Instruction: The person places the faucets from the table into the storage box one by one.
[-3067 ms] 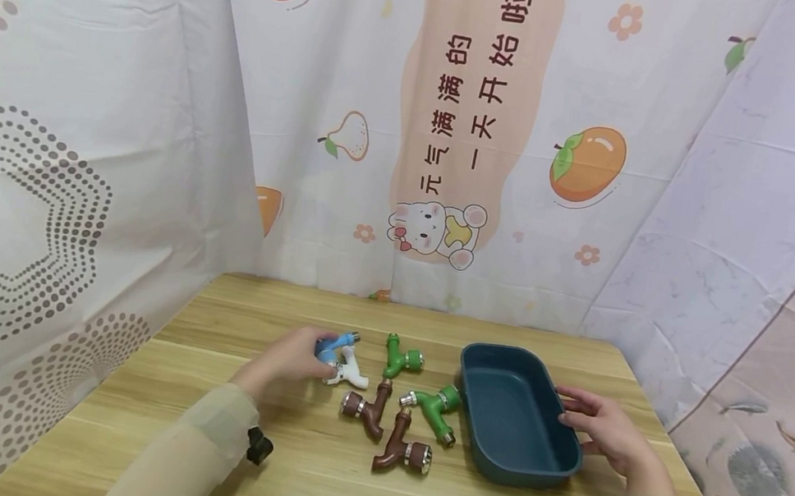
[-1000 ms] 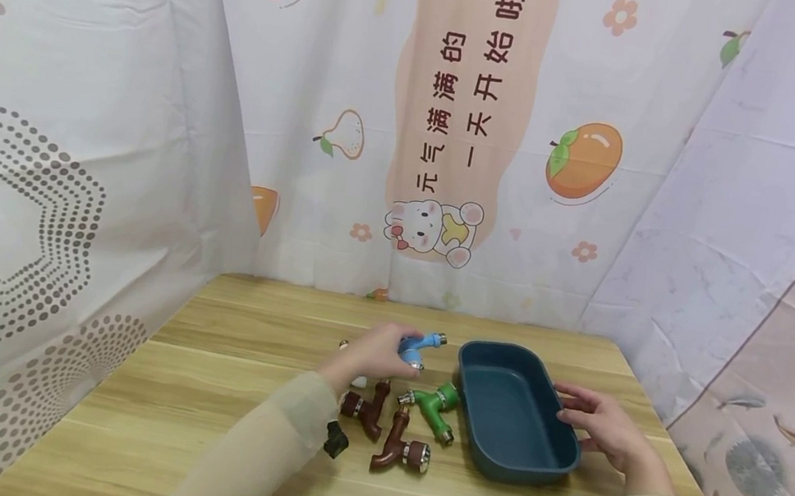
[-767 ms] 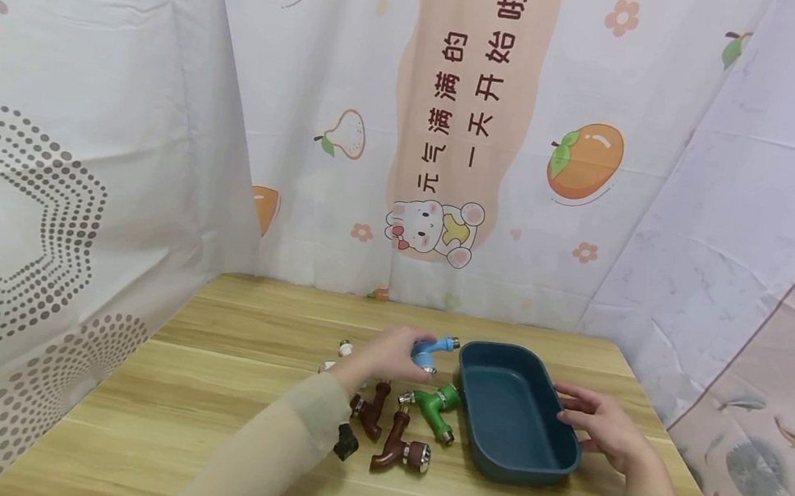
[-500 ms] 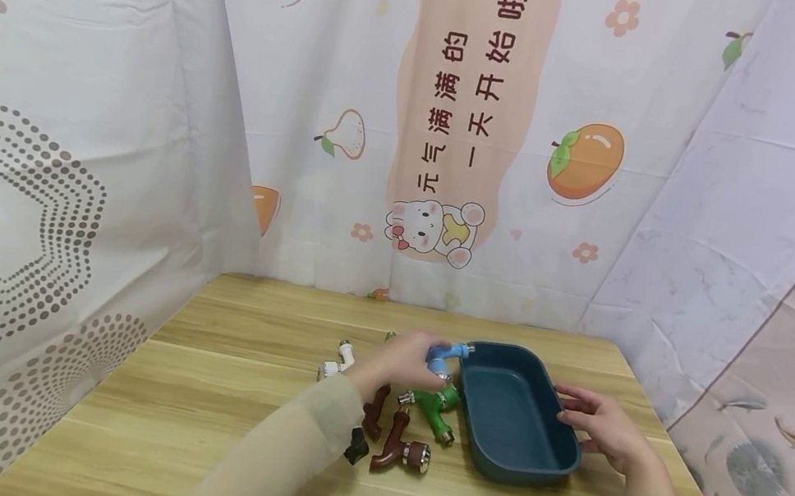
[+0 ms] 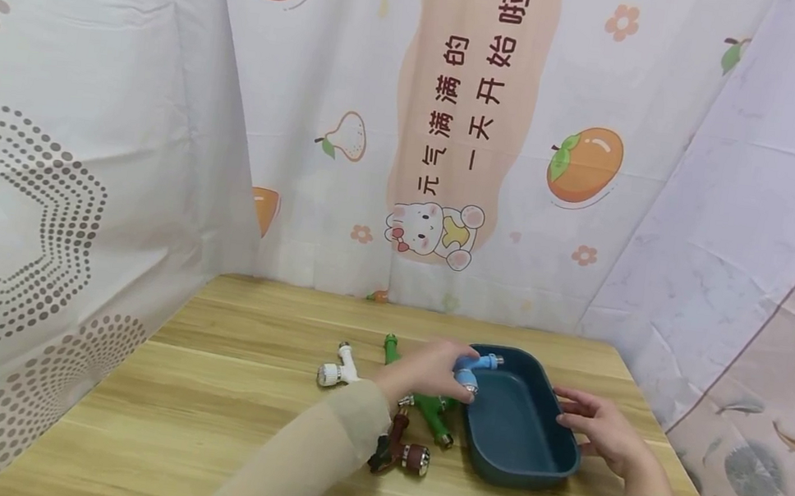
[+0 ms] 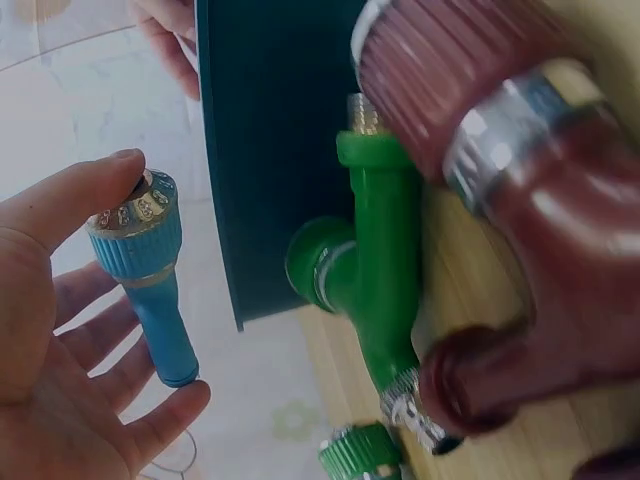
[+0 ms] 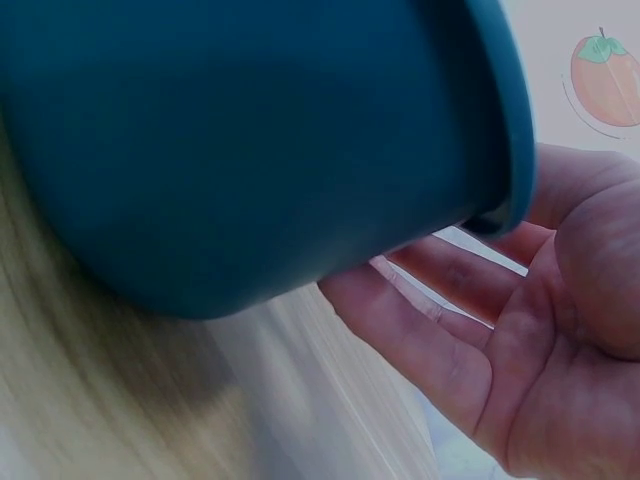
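Observation:
My left hand (image 5: 431,368) grips a light blue tap (image 5: 468,378) over the left rim of a dark blue plastic basin (image 5: 517,428). In the left wrist view, the thumb is on the knob of the blue tap (image 6: 150,265) and fingers are around its other side. My right hand (image 5: 605,435) holds the basin's right side. The right wrist view shows fingers against the outer wall of the basin (image 7: 250,170), with the thumb passing behind its rim. Green taps (image 5: 432,414) and brown taps (image 5: 410,452) lie left of the basin, partly hidden by my left arm.
A white tap (image 5: 340,369) lies left of my left forearm on the wooden table (image 5: 238,394). A second green tap (image 5: 391,348) lies beyond the hand. Printed curtains (image 5: 340,233) enclose the table's back and sides.
My left hand has picked up the blue tap from beside the white one and carried it right, over the basin's left rim. My right hand has stayed at the basin.

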The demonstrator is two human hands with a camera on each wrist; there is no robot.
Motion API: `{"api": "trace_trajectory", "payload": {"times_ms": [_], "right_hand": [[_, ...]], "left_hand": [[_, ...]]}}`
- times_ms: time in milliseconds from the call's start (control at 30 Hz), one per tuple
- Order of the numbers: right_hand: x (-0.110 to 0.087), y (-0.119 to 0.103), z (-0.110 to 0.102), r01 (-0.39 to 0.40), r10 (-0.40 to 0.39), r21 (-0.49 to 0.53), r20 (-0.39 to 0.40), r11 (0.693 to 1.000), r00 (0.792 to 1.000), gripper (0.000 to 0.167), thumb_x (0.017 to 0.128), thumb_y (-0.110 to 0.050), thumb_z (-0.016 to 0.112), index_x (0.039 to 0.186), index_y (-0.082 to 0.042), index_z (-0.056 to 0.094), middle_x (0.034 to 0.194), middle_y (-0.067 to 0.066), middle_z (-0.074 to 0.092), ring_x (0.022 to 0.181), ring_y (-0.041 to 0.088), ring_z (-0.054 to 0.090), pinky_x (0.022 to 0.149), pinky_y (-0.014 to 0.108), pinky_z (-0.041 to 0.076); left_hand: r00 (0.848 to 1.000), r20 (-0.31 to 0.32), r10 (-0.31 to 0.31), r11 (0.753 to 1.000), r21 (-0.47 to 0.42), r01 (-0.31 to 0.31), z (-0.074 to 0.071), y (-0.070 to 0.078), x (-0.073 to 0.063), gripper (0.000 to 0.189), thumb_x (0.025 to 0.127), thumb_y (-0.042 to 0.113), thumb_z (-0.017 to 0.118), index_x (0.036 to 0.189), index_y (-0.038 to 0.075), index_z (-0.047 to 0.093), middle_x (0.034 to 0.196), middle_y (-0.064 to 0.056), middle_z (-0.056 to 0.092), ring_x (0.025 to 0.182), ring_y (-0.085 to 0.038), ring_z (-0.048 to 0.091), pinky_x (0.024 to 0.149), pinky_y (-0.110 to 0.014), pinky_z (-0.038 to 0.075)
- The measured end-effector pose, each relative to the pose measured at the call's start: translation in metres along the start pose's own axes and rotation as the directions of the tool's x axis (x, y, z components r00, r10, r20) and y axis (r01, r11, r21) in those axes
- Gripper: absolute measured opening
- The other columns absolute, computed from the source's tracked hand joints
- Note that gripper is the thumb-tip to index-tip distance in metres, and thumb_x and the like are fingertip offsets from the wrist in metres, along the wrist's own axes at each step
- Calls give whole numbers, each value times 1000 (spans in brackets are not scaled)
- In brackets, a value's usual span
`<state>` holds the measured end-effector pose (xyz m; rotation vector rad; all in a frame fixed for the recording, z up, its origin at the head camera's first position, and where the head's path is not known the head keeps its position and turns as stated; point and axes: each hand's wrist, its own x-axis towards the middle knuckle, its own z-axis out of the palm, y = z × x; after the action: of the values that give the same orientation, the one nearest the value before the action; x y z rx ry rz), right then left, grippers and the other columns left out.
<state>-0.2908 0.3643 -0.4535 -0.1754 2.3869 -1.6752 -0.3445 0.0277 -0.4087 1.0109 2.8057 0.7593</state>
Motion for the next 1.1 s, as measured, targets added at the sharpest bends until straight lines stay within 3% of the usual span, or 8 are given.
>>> {"api": "trace_trajectory", "payload": {"times_ms": [133, 500, 867, 1100], "right_hand": [[-1, -1, 0, -4, 4, 9, 4, 1000, 1000, 62, 100, -9, 63, 154, 4, 35, 147, 36, 42, 121, 37, 57, 80, 52, 59], [-1, 2, -1, -10, 11, 13, -11, 1000, 1000, 63, 99, -11, 66, 153, 5, 36, 146, 35, 46, 114, 33, 61, 78, 51, 59], [-1, 1, -1, -12, 12, 18, 11, 1000, 1000, 64, 101, -12, 63, 156, 3, 33, 146, 34, 45, 121, 39, 58, 79, 53, 59], [-1, 1, 0, -12, 12, 14, 5, 1000, 1000, 64, 101, -12, 64, 155, 4, 34, 145, 34, 46, 120, 38, 58, 78, 53, 59]], "left_hand": [[1000, -10, 21, 999, 44, -21, 6, 8, 4, 66, 83, 42, 84, 141, 22, 61, 139, 5, 60, 115, -8, 56, 92, -25, 49], [998, 12, 56, 993, 104, -57, 33, 28, 16, 66, 82, 49, 83, 140, 26, 62, 141, 10, 57, 124, -6, 53, 97, -24, 47], [997, 55, 59, 988, 139, -66, 39, 42, 14, 65, 81, 53, 83, 138, 29, 63, 139, 13, 57, 118, -4, 51, 90, -22, 48], [994, 84, 71, 989, 124, -82, 41, 46, 13, 64, 80, 52, 84, 137, 29, 64, 137, 14, 58, 119, -3, 52, 97, -23, 46]]}}
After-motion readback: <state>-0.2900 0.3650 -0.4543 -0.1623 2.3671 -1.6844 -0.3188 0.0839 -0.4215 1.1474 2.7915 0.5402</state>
